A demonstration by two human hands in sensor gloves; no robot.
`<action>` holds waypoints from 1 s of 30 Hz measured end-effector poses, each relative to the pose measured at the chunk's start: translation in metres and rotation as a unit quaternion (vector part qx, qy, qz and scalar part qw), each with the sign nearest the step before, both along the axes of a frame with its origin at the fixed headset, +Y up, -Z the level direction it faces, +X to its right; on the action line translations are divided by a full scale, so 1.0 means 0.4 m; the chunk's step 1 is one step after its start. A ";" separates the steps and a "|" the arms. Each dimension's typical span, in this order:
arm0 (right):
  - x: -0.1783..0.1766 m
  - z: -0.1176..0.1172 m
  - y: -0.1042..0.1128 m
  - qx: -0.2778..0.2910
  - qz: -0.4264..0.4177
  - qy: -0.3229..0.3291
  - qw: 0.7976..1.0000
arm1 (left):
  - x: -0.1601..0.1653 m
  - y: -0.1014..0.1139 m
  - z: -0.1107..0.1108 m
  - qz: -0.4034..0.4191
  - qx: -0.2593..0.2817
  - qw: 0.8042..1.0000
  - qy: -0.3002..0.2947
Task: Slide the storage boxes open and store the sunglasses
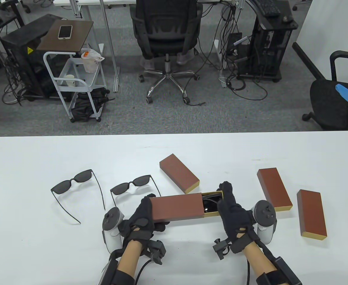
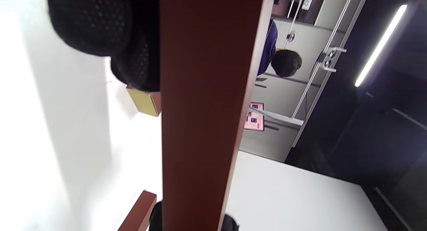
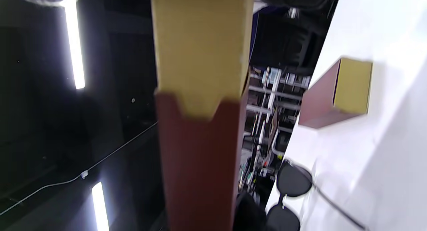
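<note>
While lifted at lower centre of the table view | reddish-brown sliding cardboard box (image 1: 176, 207) part-open, dark sunglasses (image 1: 211, 205) inside gold tray | gripped by left hand (image 1: 142, 218) at sleeve end | right hand (image 1: 233, 212) fingers clasping tray end

Closed boxes (image 1: 274, 189) right, sunglasses (image 1: 75, 190) left; open tabletop (image 1: 43, 154) beyond.

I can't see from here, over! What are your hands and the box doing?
Left hand grips brown sleeve. Right hand holds gold tray, sunglasses inside. Two sunglasses wait on table. Nothing blocking.
</note>
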State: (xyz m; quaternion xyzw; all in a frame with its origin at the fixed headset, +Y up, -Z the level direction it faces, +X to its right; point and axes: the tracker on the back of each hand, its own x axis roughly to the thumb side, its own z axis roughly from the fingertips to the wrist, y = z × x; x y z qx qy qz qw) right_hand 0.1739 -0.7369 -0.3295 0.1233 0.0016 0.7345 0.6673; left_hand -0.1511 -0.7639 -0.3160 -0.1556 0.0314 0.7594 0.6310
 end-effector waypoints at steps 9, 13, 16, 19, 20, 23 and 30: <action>-0.045 0.014 -0.002 -0.004 0.018 0.059 0.998 | 0.054 0.011 0.009 -0.013 -0.004 0.998 -0.065; -0.047 0.016 -0.002 -0.004 0.020 0.060 0.998 | 0.062 0.013 0.011 -0.018 -0.001 0.997 -0.068; -0.044 0.015 -0.003 -0.005 0.025 0.062 0.998 | 0.067 0.008 0.013 -0.013 -0.006 0.997 -0.075; -0.033 0.011 -0.003 -0.011 0.013 0.062 0.998 | 0.068 0.005 0.012 -0.010 -0.009 0.997 -0.078; -0.027 0.009 -0.002 -0.014 0.008 0.063 0.998 | 0.066 0.004 0.010 -0.012 -0.008 0.997 -0.077; -0.014 0.004 0.000 -0.019 0.024 0.083 0.996 | 0.056 0.004 0.006 -0.018 -0.005 0.997 -0.078; -0.040 0.021 0.054 0.067 0.157 0.081 0.982 | 0.017 0.002 -0.009 -0.030 0.002 0.998 -0.054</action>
